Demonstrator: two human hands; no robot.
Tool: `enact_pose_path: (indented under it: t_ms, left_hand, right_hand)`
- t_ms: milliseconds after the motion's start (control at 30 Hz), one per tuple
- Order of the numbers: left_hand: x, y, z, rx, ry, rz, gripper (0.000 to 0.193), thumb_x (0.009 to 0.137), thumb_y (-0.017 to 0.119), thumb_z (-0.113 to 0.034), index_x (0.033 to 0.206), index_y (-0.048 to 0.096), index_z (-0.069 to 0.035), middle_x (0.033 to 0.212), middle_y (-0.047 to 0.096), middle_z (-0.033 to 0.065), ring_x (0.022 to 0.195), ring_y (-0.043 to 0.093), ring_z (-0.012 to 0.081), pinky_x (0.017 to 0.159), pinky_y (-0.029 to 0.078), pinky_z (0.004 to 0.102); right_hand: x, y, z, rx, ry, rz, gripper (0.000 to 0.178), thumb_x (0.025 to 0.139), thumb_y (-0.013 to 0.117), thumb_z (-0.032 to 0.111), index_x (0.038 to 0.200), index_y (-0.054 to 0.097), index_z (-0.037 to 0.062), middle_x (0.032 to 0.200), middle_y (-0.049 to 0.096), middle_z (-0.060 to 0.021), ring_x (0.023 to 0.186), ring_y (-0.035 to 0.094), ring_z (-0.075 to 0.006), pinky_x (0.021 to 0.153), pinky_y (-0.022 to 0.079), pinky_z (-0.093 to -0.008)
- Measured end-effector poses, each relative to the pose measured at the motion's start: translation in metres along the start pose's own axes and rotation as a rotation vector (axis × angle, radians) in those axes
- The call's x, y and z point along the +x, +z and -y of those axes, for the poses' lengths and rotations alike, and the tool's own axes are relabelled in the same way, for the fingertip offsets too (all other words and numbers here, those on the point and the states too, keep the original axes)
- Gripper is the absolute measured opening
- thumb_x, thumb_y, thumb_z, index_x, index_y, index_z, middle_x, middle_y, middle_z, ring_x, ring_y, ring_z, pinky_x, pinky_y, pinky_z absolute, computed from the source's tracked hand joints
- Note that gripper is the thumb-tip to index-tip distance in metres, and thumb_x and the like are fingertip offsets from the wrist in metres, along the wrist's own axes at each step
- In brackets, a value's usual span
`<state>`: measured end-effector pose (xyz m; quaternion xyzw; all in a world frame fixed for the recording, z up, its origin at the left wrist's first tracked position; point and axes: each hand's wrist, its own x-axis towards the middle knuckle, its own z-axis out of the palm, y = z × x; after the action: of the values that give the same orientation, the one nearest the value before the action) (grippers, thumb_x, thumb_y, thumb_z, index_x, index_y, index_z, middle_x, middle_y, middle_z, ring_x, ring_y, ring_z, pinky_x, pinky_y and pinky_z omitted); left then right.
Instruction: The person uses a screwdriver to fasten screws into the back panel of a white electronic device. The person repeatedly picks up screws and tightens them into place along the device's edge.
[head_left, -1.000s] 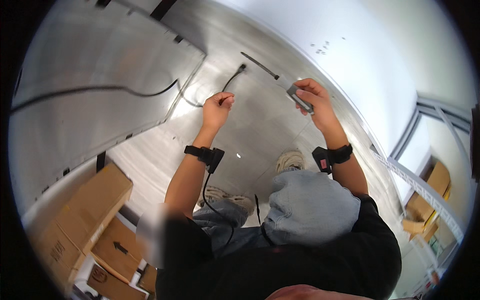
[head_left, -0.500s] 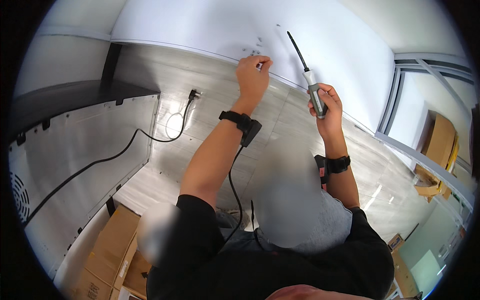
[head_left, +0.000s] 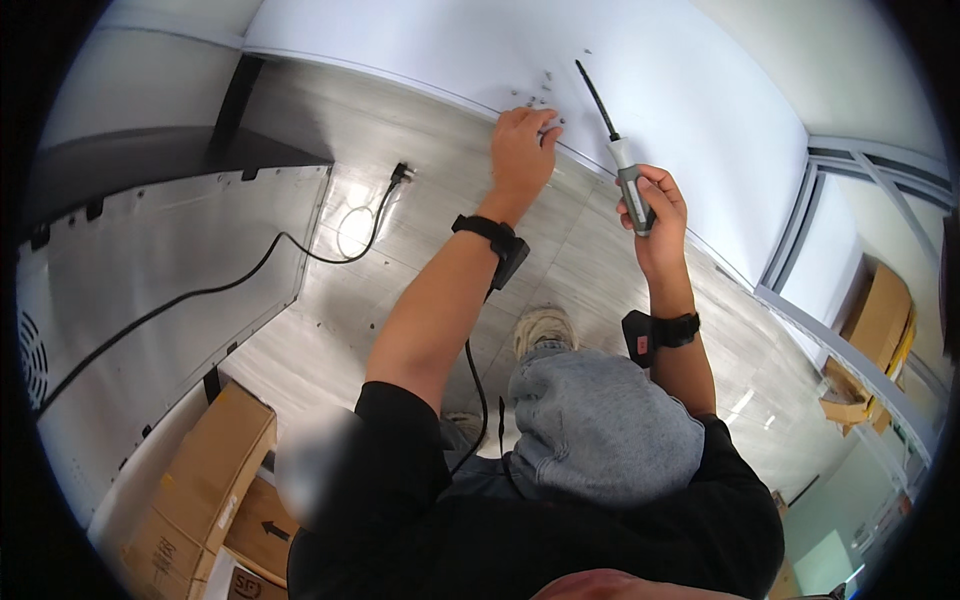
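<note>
Grey-handled screwdriver [head_left: 622, 157] sits gripped in the right hand [head_left: 662, 212].

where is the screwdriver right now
In the head view, the screwdriver is right of centre, gripped in the right hand, its dark shaft pointing up over the white surface, beside the small scattered parts.

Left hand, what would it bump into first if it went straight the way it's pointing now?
The left hand would probably meet the small metal bits on the white surface first, just ahead of it. Its height is hard to judge, so it might pass above them.
</note>
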<state>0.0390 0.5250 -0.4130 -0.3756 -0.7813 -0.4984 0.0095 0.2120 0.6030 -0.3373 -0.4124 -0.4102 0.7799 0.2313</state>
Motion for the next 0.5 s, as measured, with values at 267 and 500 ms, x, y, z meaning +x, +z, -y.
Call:
enact_pose_path:
  t_ms: [267, 500]
  left_hand:
    - [-0.044, -0.138, 0.003, -0.306, -0.403, 0.0, 0.007, 0.083, 0.063, -0.006, 0.087, 0.065, -0.001, 0.073, 0.064, 0.0056, 0.059, 0.056, 0.0101, 0.057, 0.045, 0.0232]
    - [-0.075, -0.317, -0.006, -0.547, -0.688, -0.018, 0.014, 0.09, 0.059, -0.013, 0.096, 0.062, -0.001, 0.08, 0.063, 0.0021, 0.068, 0.055, 0.0076, 0.063, 0.047, 0.0228]
  right_hand:
    - [-0.01, 0.058, 0.025, -0.214, -0.156, 0.398, 0.028, 0.078, 0.055, 0.006, 0.106, 0.053, 0.0027, 0.089, 0.061, -0.0084, 0.063, 0.056, -0.0105, 0.051, 0.04, -0.0216]
    - [-0.047, 0.192, 0.071, -0.573, -0.221, 0.941, 0.034, 0.071, 0.063, 0.005, 0.105, 0.055, 0.0057, 0.089, 0.057, -0.002, 0.065, 0.051, -0.0069, 0.052, 0.037, -0.0182]
